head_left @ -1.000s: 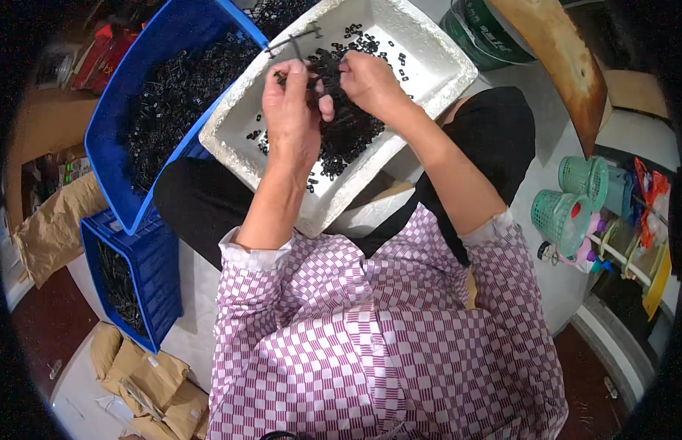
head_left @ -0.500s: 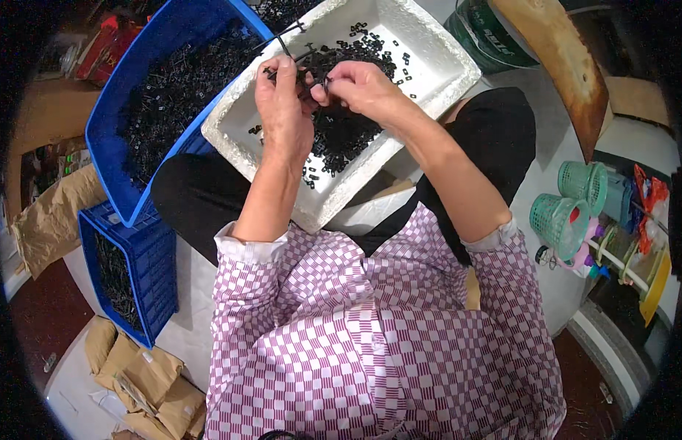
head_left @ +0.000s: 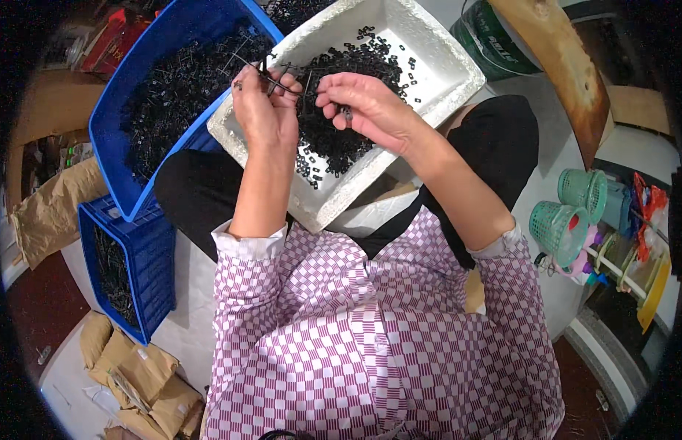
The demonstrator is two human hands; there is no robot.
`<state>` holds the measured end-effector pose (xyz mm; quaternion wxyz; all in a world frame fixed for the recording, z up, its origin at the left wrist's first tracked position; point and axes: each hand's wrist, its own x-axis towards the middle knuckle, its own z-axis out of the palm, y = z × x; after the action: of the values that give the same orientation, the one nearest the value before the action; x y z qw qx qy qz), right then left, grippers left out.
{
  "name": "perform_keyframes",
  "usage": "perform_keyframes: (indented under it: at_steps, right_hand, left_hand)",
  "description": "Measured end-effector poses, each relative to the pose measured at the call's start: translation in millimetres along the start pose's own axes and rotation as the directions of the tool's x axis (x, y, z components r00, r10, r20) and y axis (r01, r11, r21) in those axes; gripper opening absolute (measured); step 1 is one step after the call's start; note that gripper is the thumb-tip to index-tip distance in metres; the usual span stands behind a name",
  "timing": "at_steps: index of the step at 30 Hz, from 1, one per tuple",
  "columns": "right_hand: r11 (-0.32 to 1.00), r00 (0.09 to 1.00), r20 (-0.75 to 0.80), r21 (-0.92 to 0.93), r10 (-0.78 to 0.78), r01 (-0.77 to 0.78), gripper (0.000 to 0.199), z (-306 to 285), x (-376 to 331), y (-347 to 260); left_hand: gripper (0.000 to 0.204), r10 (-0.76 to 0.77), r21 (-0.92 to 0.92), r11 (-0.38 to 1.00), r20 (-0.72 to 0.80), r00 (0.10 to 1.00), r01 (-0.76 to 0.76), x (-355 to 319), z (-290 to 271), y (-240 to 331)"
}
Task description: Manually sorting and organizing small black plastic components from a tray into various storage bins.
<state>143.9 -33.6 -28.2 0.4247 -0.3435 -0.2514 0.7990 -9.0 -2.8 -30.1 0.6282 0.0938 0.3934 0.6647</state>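
Note:
My left hand (head_left: 264, 114) is closed on a thin black branched plastic sprue (head_left: 266, 76), whose ends stick out past the fingers. To its right is my right hand (head_left: 374, 110), with curled fingers. A small black plastic piece (head_left: 346, 112) shows among them; whether more are tucked there I cannot tell. Both hands are above a white foam box (head_left: 447, 66) that rests across my lap. Inside it lies a heap of small black plastic pieces (head_left: 344, 150), with some scattered toward the right wall.
At the left, a large blue crate (head_left: 110, 139) holds many black sprues. A smaller blue crate (head_left: 156, 271) with thin black sticks stands below it. Brown paper bags (head_left: 146, 374) lie lower left. A green bucket (head_left: 487, 40), a wooden board (head_left: 568, 59) and green baskets (head_left: 553, 227) are on the right.
My hands have drawn apart: the left moved a little left with the sprue, the right slightly right and down. The right fingers have come away from the sprue.

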Motion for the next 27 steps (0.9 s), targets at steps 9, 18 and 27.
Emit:
perform_keyframes:
  at_steps: [9,18,27]
  right_hand:
    - [0.996,1.0,-0.018,-0.093,0.007,-0.009,0.006,-4,11,7]
    - [0.187,0.839,-0.047,-0.98,-0.542,0.066,0.012,-72,20,31]
    - [0.302,0.859,-0.11,-0.952,-0.5,0.055,0.01,-78,8,4]
  left_hand:
    - [0.013,0.032,0.108,0.994,0.021,0.999,-0.034,-14,15,-3]
    - [0.02,-0.131,0.4,0.915,0.163,0.978,0.056,-58,28,-12]
    - [0.018,-0.141,0.682,0.724,0.296,0.945,-0.106,71,76,2]
